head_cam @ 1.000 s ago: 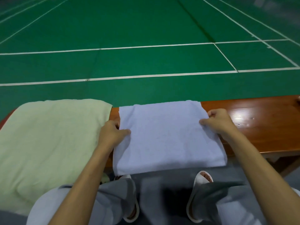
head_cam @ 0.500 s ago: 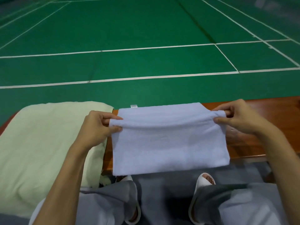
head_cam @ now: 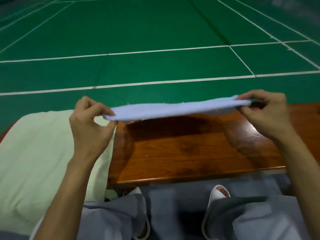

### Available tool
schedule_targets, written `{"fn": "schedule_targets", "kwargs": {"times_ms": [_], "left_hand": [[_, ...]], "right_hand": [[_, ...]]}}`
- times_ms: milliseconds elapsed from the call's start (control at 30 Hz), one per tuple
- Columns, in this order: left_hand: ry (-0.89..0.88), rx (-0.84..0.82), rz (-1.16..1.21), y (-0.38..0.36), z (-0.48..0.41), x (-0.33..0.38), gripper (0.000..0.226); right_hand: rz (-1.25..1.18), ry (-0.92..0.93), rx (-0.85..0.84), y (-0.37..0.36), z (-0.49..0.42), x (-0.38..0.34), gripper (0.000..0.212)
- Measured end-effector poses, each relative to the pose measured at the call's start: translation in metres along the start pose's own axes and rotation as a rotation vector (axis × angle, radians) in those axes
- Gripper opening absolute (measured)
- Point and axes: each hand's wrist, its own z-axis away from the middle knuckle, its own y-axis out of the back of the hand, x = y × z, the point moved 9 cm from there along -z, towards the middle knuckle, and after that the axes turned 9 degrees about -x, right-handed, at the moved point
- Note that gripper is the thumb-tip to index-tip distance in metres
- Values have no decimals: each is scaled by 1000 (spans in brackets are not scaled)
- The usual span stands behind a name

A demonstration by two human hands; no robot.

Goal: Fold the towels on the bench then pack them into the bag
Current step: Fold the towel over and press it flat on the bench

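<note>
Green court (head_cam: pixel 155 32) beyond bench (head_cam: pixel 190 153); left hand (head_cam: pixel 90 125) and right hand (head_cam: pixel 266 115) pinch blue towel (head_cam: pixel 173 110) mid-fold; cream towel (head_cam: pixel 43 153) lower left and packing look undone.

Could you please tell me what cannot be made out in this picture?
Head view only.
Bag: nowhere in frame.
Blue towel, pinched between left hand and right hand: seen edge-on, so its layers cannot be counted.
Pale green towel: cut off by the left edge, partly behind the left forearm.
Bench: right end cut off by the frame.
</note>
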Motion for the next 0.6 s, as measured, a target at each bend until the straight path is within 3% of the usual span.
{"fn": "schedule_targets", "kwargs": {"times_ms": [100,200,300,333,400,500,600], "left_hand": [[72,-477,-110,-51,27,-11,31],[184,-965,-230,-100,66,-24,28],[261,-1238,-258,-109,89,-31,37],[280,-1247,-254,-107,88,-31,42],[244,-1080,-258,-101,72,-27,52],[168,-644,-99,-102,47,-7,55],[34,-585,-40,-142,51,21,62]], "right_hand": [[177,-160,-350,-33,17,39,36],[367,-360,-822,-77,57,74,25],[359,-477,-1011,-78,76,83,32],[342,-511,-1055,-75,81,81,34],[382,-513,-1037,-73,79,83,33],[536,-374,-715,-84,50,72,30],[519,-245,-445,-131,40,31,59]]}}
